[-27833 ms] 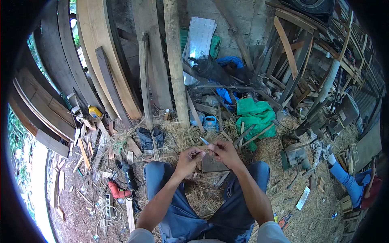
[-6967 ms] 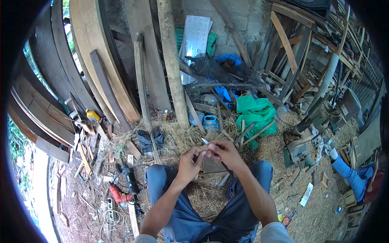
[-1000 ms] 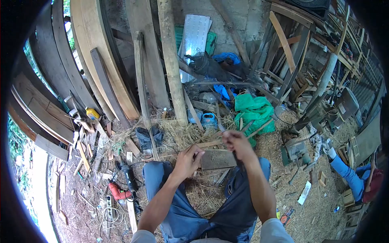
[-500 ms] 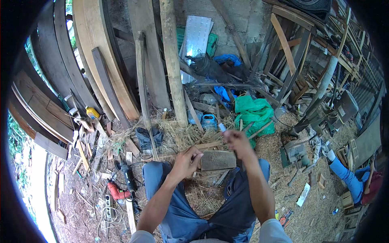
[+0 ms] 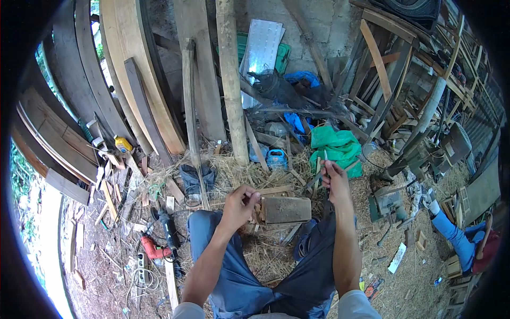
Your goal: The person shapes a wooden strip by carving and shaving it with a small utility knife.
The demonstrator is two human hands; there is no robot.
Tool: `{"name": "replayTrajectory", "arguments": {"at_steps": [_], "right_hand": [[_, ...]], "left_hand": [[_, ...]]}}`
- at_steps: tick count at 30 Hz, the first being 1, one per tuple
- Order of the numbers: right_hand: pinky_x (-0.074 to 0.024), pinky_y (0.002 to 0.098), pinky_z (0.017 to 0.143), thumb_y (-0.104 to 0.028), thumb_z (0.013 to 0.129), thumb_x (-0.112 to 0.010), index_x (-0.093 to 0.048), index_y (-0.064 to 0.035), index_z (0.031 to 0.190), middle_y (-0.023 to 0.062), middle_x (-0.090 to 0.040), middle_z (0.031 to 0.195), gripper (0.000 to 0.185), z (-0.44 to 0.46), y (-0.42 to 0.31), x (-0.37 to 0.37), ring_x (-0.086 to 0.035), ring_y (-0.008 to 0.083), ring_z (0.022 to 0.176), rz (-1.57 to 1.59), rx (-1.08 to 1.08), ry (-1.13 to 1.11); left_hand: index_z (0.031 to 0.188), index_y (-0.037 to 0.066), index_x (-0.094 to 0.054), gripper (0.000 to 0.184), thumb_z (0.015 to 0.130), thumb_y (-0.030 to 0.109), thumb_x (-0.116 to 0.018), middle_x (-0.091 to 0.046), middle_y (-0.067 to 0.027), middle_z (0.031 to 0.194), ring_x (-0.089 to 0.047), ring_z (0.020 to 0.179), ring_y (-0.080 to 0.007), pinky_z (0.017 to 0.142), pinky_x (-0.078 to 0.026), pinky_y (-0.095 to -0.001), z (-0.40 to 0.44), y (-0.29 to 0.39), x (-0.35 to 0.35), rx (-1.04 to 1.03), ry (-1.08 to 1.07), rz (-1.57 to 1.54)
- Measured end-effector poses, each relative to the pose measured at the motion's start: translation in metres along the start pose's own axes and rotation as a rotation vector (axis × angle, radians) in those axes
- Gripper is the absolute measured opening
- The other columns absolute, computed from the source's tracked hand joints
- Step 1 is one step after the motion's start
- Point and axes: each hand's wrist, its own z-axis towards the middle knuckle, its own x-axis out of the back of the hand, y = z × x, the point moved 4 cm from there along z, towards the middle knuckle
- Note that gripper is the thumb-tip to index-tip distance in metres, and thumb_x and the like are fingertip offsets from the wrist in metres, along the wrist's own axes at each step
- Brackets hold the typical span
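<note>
My left hand (image 5: 239,210) is over my left knee, its fingers curled and thumb against forefinger. Whatever it pinches, if anything, is too small to make out. My right hand (image 5: 336,181) is raised above my right knee and closed around a small thin tool with a pale, blade-like tip (image 5: 325,155) pointing up. Between the hands, just beyond my lap, lies a short grey-brown wooden block (image 5: 287,210). Neither hand touches it. The tool's handle is hidden in my fingers.
A red power drill (image 5: 154,249) and an angle grinder (image 5: 169,231) lie at left. Planks (image 5: 125,58) lean behind. A green plastic sheet (image 5: 334,146) and a bench machine (image 5: 388,202) are at right. Another person (image 5: 470,244) sits at far right.
My right hand has moved right and up, away from the block, its tool turning upright. My left hand has shifted slightly left. The view has turned slightly.
</note>
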Motion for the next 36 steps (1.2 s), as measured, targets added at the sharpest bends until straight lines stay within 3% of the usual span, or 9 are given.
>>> {"name": "replayTrajectory", "arguments": {"at_steps": [2, 5, 8, 11, 18, 24, 27, 31, 36], "right_hand": [[-0.0256, 0.0177, 0.043, -0.034, 0.096, -0.051, -0.062, -0.0035, 0.100, -0.0046, -0.050, 0.068, 0.032, -0.010, 0.003, -0.016, -0.035, 0.0020, 0.049, -0.043, 0.023, 0.004], [-0.0271, 0.0205, 0.046, -0.040, 0.098, -0.043, -0.064, -0.0038, 0.098, -0.0040, -0.047, 0.064, 0.042, -0.016, 0.008, -0.034, -0.035, 0.0028, 0.051, -0.399, 0.110, -0.047], [-0.0243, 0.0204, 0.048, -0.038, 0.100, -0.040, -0.064, -0.0002, 0.105, -0.0041, -0.045, 0.067, 0.046, -0.017, 0.014, -0.049, -0.033, 0.0029, 0.054, -0.437, 0.227, -0.137], [-0.0303, 0.0209, 0.052, -0.032, 0.099, -0.044, -0.065, 0.0002, 0.106, -0.0031, -0.050, 0.071, 0.039, -0.024, 0.011, -0.058, -0.039, 0.0041, 0.059, -0.483, 0.304, -0.170], [-0.0433, 0.0246, 0.058, -0.010, 0.093, -0.053, -0.063, 0.0010, 0.108, 0.0024, -0.059, 0.072, 0.021, -0.038, 0.021, -0.085, -0.053, 0.0079, 0.063, -0.434, 0.217, -0.335], [-0.0427, 0.0286, 0.055, -0.006, 0.093, -0.049, -0.061, 0.0029, 0.096, 0.0078, -0.057, 0.065, 0.015, -0.030, 0.010, -0.092, -0.052, 0.0136, 0.056, -0.685, 0.534, -0.137], [-0.0413, 0.0294, 0.055, -0.005, 0.092, -0.049, -0.060, 0.0026, 0.093, 0.0082, -0.058, 0.067, 0.013, -0.042, 0.025, -0.101, -0.052, 0.0153, 0.058, -0.877, 0.387, -0.362], [-0.0403, 0.0296, 0.055, -0.002, 0.089, -0.050, -0.059, 0.0014, 0.092, 0.0113, -0.056, 0.066, 0.010, -0.039, 0.012, -0.097, -0.052, 0.0184, 0.057, -0.684, 0.413, -0.176], [-0.0420, 0.0322, 0.056, -0.001, 0.088, -0.050, -0.059, 0.0025, 0.091, 0.0145, -0.056, 0.066, 0.010, -0.047, 0.025, -0.106, -0.054, 0.0233, 0.057, -0.770, 0.438, -0.213]], "left_hand": [[0.086, 0.000, -0.059, 0.008, 0.088, 0.007, -0.062, -0.058, -0.0026, 0.067, -0.054, 0.058, -0.0077, 0.055, -0.043, -0.0245, 0.001, -0.005, -0.002, 0.233, 0.039, -0.261], [0.088, 0.000, -0.058, 0.006, 0.089, 0.006, -0.060, -0.057, -0.0016, 0.065, -0.052, 0.054, -0.0070, 0.051, -0.043, -0.0239, 0.006, -0.023, -0.009, 0.188, 0.065, -0.409], [0.088, -0.001, -0.058, 0.008, 0.089, 0.006, -0.060, -0.057, -0.0017, 0.067, -0.052, 0.055, -0.0067, 0.053, -0.043, -0.0232, 0.006, -0.021, -0.011, 0.201, 0.082, -0.468], [0.089, 0.001, -0.059, 0.006, 0.089, 0.007, -0.060, -0.059, -0.0008, 0.071, -0.054, 0.061, -0.0071, 0.056, -0.041, -0.0220, 0.006, -0.027, -0.015, 0.245, 0.090, -0.596], [0.088, 0.003, -0.061, 0.009, 0.086, 0.010, -0.066, -0.058, 0.0010, 0.072, -0.051, 0.061, -0.0052, 0.054, -0.039, -0.0197, 0.006, -0.024, -0.019, 0.337, 0.089, -0.590], [0.087, 0.002, -0.063, 0.011, 0.086, 0.012, -0.067, -0.057, 0.0012, 0.070, -0.049, 0.058, -0.0043, 0.050, -0.038, -0.0199, 0.005, -0.019, -0.029, 0.289, 0.031, -0.513], [0.086, 0.002, -0.064, 0.010, 0.085, 0.011, -0.067, -0.057, 0.0010, 0.070, -0.049, 0.057, -0.0046, 0.050, -0.038, -0.0210, 0.006, -0.022, -0.031, 0.277, 0.027, -0.483], [0.085, 0.001, -0.065, 0.007, 0.085, 0.008, -0.067, -0.058, -0.0001, 0.070, -0.049, 0.056, -0.0051, 0.050, -0.039, -0.0212, 0.005, -0.022, -0.026, 0.131, 0.085, -0.374], [0.085, -0.001, -0.065, 0.007, 0.084, 0.006, -0.067, -0.059, -0.0017, 0.073, -0.050, 0.058, -0.0058, 0.051, -0.040, -0.0218, 0.006, -0.018, -0.026, 0.135, 0.089, -0.314]]}}
